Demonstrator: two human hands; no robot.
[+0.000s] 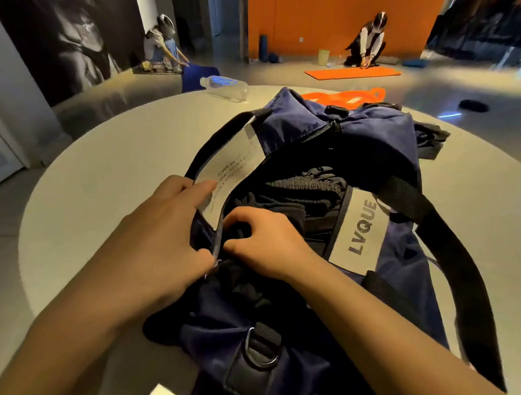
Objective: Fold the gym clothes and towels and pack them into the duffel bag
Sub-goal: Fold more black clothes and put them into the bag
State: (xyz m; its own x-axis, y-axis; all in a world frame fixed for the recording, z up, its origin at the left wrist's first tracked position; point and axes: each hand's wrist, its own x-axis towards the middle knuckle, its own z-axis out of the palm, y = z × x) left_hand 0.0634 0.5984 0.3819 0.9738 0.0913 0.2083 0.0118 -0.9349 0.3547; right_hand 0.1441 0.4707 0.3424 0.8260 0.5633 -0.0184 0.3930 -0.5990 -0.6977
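A navy duffel bag [382,142] with black straps and white label patches lies open on the round table [112,168]. Dark folded clothes [306,190] fill its opening. My left hand [169,232] grips the bag's left rim at the white patch and holds it outward. My right hand [260,241] is inside the opening near the rim, fingers curled down into the black fabric there. Whether it pinches the fabric or the zipper edge is hidden. A dark grey garment [429,138] pokes out behind the bag on the right.
A clear plastic water bottle [224,86] lies at the table's far edge. An orange band [345,97] lies behind the bag. Beyond the table, two people crouch on the floor, one by an orange mat [352,73].
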